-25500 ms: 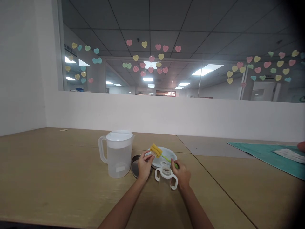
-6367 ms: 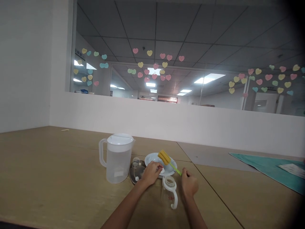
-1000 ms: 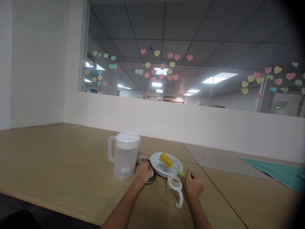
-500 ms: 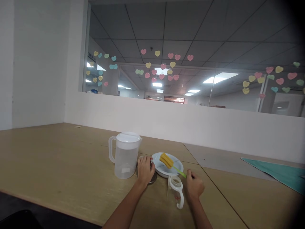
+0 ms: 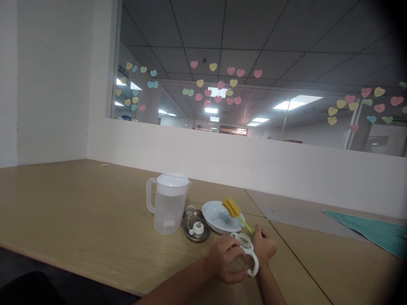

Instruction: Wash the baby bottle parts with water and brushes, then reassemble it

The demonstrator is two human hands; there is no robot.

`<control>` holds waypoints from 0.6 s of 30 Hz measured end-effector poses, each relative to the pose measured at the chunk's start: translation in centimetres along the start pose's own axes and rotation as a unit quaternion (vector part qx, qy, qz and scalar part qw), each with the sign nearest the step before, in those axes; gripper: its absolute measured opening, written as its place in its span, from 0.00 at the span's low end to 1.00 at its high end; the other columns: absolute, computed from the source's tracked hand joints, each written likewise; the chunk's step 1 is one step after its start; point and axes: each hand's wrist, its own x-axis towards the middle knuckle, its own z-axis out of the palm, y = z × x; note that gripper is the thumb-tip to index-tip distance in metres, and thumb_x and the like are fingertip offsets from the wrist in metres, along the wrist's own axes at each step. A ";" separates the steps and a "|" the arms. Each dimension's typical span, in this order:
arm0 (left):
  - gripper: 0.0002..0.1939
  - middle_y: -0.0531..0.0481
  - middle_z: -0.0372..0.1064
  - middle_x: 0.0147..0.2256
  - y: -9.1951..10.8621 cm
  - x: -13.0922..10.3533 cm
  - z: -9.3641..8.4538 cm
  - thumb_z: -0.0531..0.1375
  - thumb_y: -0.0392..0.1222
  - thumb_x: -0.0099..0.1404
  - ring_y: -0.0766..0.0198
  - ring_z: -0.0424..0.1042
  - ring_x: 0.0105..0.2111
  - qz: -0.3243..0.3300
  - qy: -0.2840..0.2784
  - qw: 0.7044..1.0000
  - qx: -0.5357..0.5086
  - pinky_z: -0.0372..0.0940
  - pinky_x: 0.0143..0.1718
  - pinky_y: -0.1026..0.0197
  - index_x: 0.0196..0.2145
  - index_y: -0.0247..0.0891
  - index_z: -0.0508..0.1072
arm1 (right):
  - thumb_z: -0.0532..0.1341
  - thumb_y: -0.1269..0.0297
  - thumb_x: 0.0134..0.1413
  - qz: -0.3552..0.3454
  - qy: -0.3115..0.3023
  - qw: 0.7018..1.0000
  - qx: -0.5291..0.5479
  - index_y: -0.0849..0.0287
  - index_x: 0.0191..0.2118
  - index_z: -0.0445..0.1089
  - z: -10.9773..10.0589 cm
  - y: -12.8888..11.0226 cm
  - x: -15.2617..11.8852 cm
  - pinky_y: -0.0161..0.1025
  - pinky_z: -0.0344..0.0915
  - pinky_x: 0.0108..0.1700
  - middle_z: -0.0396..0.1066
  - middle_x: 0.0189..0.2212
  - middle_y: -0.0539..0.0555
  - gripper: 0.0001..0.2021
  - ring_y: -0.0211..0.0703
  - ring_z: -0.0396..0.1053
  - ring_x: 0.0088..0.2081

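Note:
My left hand (image 5: 224,259) is closed around a clear baby bottle (image 5: 239,263) with a white handle ring. The bottle's neck is uncapped and faces up. In my right hand (image 5: 266,245) is the green handle of a bottle brush (image 5: 232,207), its yellow sponge head raised over the white bowl (image 5: 208,208). The oval metal tray (image 5: 194,238) left of the bowl holds a white bottle cap part (image 5: 198,228) and a small clear piece (image 5: 190,212).
A lidded translucent pitcher (image 5: 170,207) stands left of the metal tray. A teal cloth (image 5: 375,228) lies at the right of the wooden table (image 5: 79,212). Behind the table rises a white wall (image 5: 190,154) with a window above.
My left hand has moved from the metal tray, rightward and nearer, and has taken hold of the bottle. My right hand and the brush have shifted slightly right.

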 end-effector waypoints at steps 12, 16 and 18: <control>0.27 0.41 0.67 0.43 -0.1 0.9 -0.1 0.46 0.59 0.65 0.56 0.65 0.43 -0.045 -0.014 0.999 -0.011 0.62 0.46 0.54 0.50 0.36 0.64 | 0.52 0.56 0.47 -0.025 -0.001 1.000 0.001 0.59 0.18 0.73 0.4 0.4 0.2 0.37 0.49 0.23 0.70 0.18 0.60 0.19 0.43 0.57 0.18; 0.32 0.42 0.65 0.38 0.0 0.6 0.3 0.50 0.66 0.59 0.57 0.65 0.38 -0.059 0.022 0.998 -0.004 0.63 0.41 0.54 0.46 0.38 0.69 | 0.53 0.56 0.47 -0.024 0.003 1.000 0.001 0.59 0.17 0.73 0.4 0.3 0.1 0.37 0.48 0.22 0.71 0.18 0.60 0.18 0.42 0.57 0.18; 0.32 0.44 0.63 0.36 0.0 0.6 0.4 0.52 0.68 0.55 0.57 0.64 0.37 -0.076 0.024 0.996 -0.030 0.64 0.40 0.55 0.43 0.39 0.72 | 0.53 0.56 0.47 -0.028 0.003 1.000 0.000 0.59 0.17 0.73 0.4 0.3 0.1 0.37 0.48 0.22 0.71 0.18 0.60 0.18 0.42 0.58 0.18</control>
